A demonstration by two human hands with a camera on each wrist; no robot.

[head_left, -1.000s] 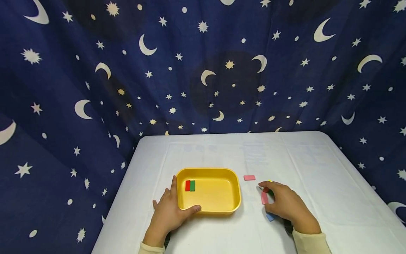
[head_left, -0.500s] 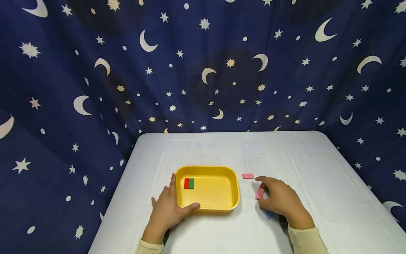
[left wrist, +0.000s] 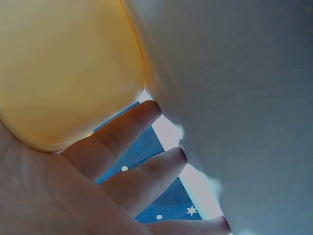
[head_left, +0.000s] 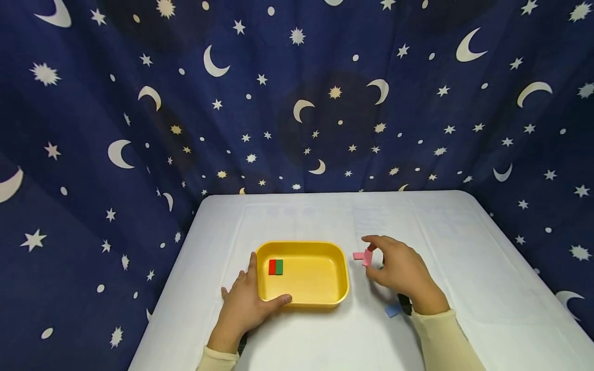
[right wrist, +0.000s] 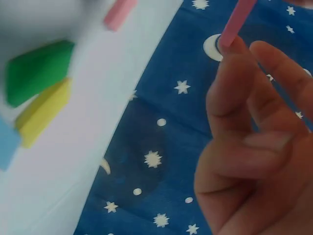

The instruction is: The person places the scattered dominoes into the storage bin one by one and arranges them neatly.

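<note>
My right hand [head_left: 401,268] pinches a small pink tile [head_left: 367,257] upright between thumb and finger; the right wrist view catches its pink edge [right wrist: 238,22] at the fingertips. Overlapping it in the head view is a second pink tile [head_left: 358,255] lying on the white table. Against a yellow tray [head_left: 315,278] rests my left hand [head_left: 248,306], fingers spread along the left side and thumb over the front rim. Inside the tray, toward its left, a red tile [head_left: 271,267] and a green tile [head_left: 279,267] lie side by side.
A blue tile [head_left: 393,309] lies by the right wrist. Below the right hand, the right wrist view has a green tile [right wrist: 39,73] and a yellow tile [right wrist: 44,115], mostly hidden from the head view. A dark blue curtain [head_left: 260,113] with moons and stars surrounds the table.
My right hand has moved the pink tile from beside the blue tile up and left, over to the other pink tile. The left hand stays on the tray.
</note>
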